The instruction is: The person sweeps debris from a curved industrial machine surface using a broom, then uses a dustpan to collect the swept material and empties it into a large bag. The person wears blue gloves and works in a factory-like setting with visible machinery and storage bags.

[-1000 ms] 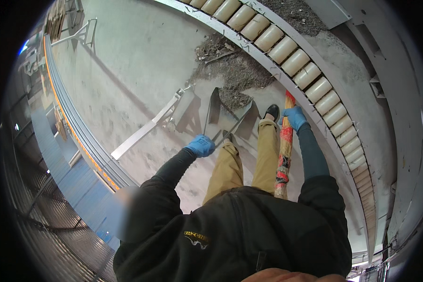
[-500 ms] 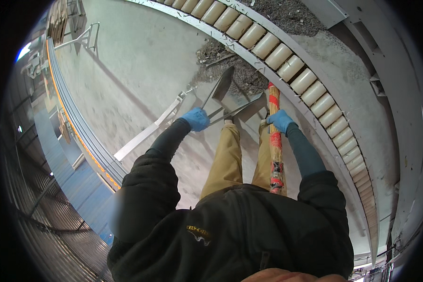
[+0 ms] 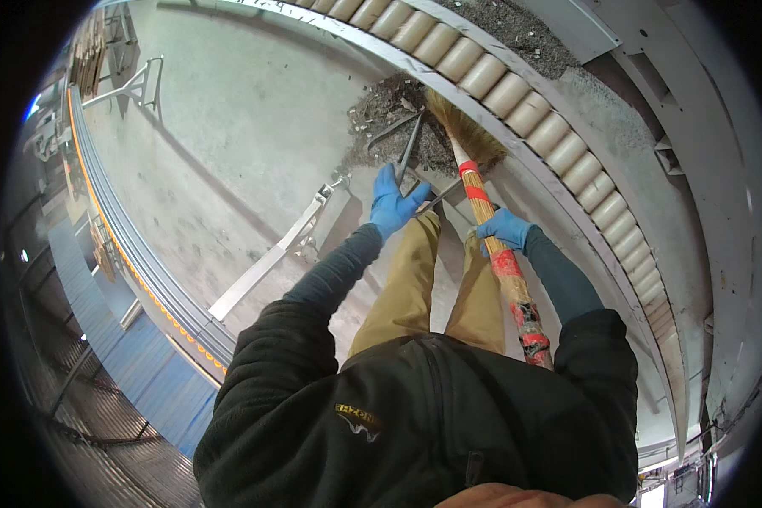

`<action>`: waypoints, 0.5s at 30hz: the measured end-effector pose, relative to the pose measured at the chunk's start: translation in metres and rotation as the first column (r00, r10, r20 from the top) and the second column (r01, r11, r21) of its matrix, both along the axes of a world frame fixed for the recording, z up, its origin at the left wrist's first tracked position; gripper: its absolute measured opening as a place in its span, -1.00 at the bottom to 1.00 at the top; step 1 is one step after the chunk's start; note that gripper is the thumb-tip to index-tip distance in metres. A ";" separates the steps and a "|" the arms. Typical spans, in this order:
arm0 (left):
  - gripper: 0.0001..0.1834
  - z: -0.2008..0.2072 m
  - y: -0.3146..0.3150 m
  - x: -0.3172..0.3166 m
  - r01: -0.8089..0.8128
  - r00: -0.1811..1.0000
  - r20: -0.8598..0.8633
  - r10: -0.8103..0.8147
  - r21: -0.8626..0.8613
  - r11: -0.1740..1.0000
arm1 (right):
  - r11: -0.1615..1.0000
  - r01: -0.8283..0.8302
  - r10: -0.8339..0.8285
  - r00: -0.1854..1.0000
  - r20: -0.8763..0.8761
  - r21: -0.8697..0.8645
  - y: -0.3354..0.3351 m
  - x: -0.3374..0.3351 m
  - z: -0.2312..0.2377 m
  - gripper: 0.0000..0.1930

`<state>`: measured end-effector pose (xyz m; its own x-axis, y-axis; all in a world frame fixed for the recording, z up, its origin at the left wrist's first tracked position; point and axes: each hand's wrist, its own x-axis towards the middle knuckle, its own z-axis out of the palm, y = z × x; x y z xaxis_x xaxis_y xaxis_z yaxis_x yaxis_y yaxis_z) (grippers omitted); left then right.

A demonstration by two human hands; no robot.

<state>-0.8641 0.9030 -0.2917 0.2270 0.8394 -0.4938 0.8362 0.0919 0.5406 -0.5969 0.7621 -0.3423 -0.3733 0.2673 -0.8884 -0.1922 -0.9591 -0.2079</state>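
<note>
My left hand [image 3: 392, 203], in a blue glove, grips the rear of a metal dustpan [image 3: 409, 146], thumb and forefinger spread apart around it. The dustpan stands on the floor beyond my feet, its thin side walls facing a pile of dark debris [image 3: 387, 110]. My right hand [image 3: 504, 229], also gloved in blue, is closed around the thick handle of a broom [image 3: 508, 264] wrapped with red and black tape. Straw-coloured bristles [image 3: 474, 127] rest on the debris by the conveyor's edge. Part of the pan is hidden behind my left hand.
A curved roller conveyor [image 3: 523, 108] runs from the top down the right side, with more debris [image 3: 516, 34] beyond it. A pale metal support leg [image 3: 271, 254] lies near my left arm. Farther left stands a long rail [image 3: 135, 258] with an orange edge.
The broom has swung outward, and its bristles now show over the debris. My left hand has moved right and forward, its fingers spreading, and the dustpan has turned.
</note>
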 end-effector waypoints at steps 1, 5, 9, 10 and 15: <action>-0.02 -0.012 -0.003 -0.005 -0.149 0.989 0.001 0.150 -0.080 0.986 | 1.000 -0.003 0.003 1.000 -0.018 -0.016 0.003 -0.002 0.007 -0.74; -0.33 -0.050 -0.004 -0.037 -0.418 0.886 -0.051 0.460 -0.518 0.747 | 0.997 -0.010 0.003 0.996 -0.086 -0.079 0.016 -0.014 0.032 -0.73; -0.51 -0.045 -0.028 -0.110 -0.450 0.777 0.107 0.620 -0.593 0.667 | 0.994 -0.113 0.112 0.993 -0.041 -0.011 0.017 -0.029 0.065 -0.69; -0.49 -0.039 -0.042 -0.135 -0.450 0.829 0.021 0.559 -0.568 0.689 | 0.995 -0.101 0.104 0.986 -0.131 0.024 0.010 -0.029 0.078 -0.63; -0.38 -0.026 -0.127 -0.220 -0.607 0.739 -0.159 0.654 -0.578 0.546 | 0.972 -0.234 0.231 0.968 0.101 0.019 -0.028 -0.067 0.129 -0.57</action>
<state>-1.0843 0.7764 -0.3175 -0.1978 0.3480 -0.9164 0.4051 0.8803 0.2469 -0.6641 0.7337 -0.2131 -0.3407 0.2107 -0.9163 0.0580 -0.9680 -0.2441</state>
